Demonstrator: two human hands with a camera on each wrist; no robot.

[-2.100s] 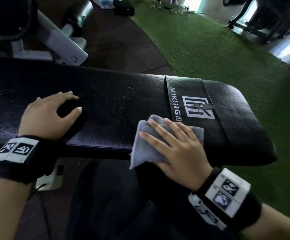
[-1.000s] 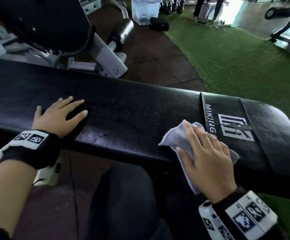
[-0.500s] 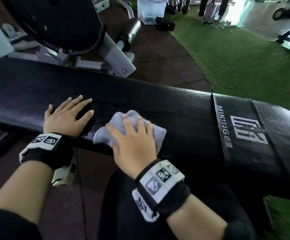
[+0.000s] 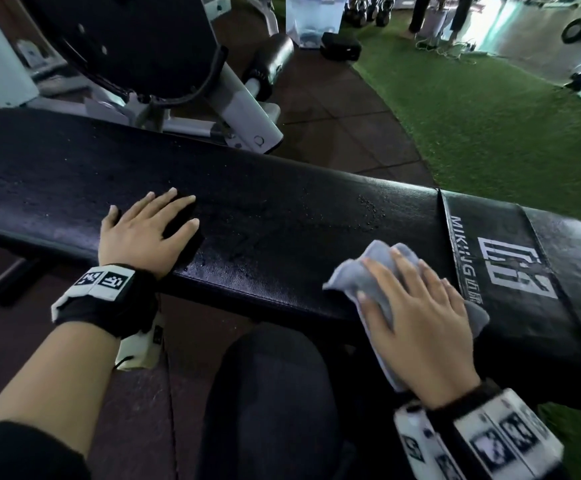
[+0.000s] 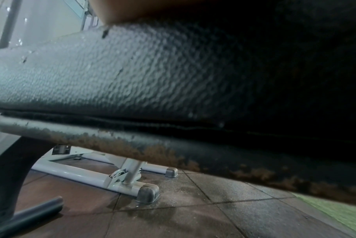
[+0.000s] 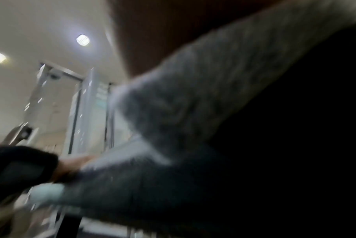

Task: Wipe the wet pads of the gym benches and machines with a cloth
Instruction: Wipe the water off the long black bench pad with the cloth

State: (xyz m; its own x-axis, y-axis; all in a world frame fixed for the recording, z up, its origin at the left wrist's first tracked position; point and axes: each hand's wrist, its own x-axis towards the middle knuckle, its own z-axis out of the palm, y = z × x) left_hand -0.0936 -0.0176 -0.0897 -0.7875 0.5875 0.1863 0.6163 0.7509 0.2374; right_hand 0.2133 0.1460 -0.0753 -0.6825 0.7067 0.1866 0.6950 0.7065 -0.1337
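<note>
Right hand (image 4: 420, 317) pressing flat, fingers spread, on grey cloth (image 4: 368, 271), now sitting near logo band (image 4: 511, 268) at right end of desk pad (image 4: 282, 209); half second back it was working mid-pad beside left hand (image 4: 147, 233). Sweep is running back rightward. Left hand lying flat, fingers straight, bracing on pad, holding nothing. Droplets (image 4: 368, 206) showing ahead of cloth toward far edge. Judging: near strip getting dried, far strip and left length remaining wet.
</note>
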